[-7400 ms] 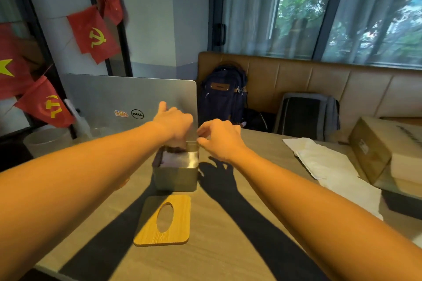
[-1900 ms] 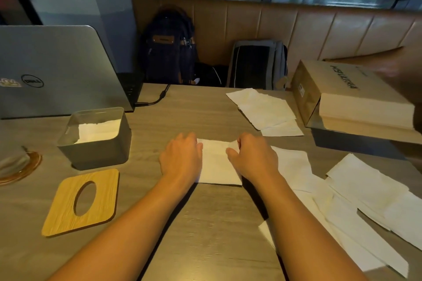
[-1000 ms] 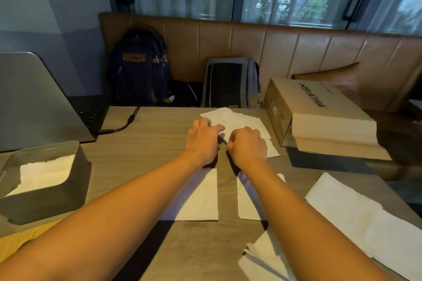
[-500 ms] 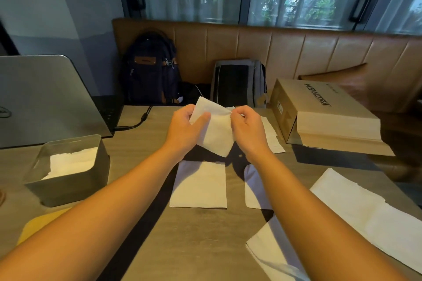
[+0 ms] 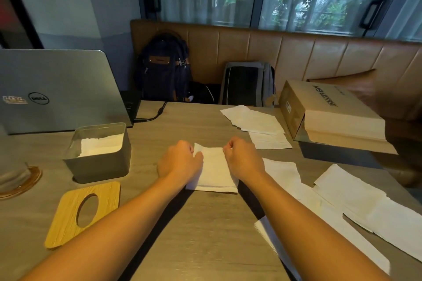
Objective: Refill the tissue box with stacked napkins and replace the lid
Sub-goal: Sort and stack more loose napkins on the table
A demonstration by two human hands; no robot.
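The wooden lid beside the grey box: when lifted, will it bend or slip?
The wooden lid looks like a flat, thin board, so it is probably stiff and light. Its grain looks textured and the oval hole offers fingers a hold, so slipping seems unlikely.

Wood-grain table [image 5: 205, 235], strewn with paper.
Laptop [image 5: 57, 91] far left, open box [image 5: 100, 166] before it, lid [image 5: 84, 212] nearer; a napkin [image 5: 214, 171] at centre; loose napkins [image 5: 342, 196] right; carton [image 5: 331, 116] far right; glass [image 5: 11, 175] on coaster [image 5: 32, 178] at left edge.

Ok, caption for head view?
Left hand and right hand pinch a folded white napkin on the wooden table beside the open grey tissue box and wooden lid.
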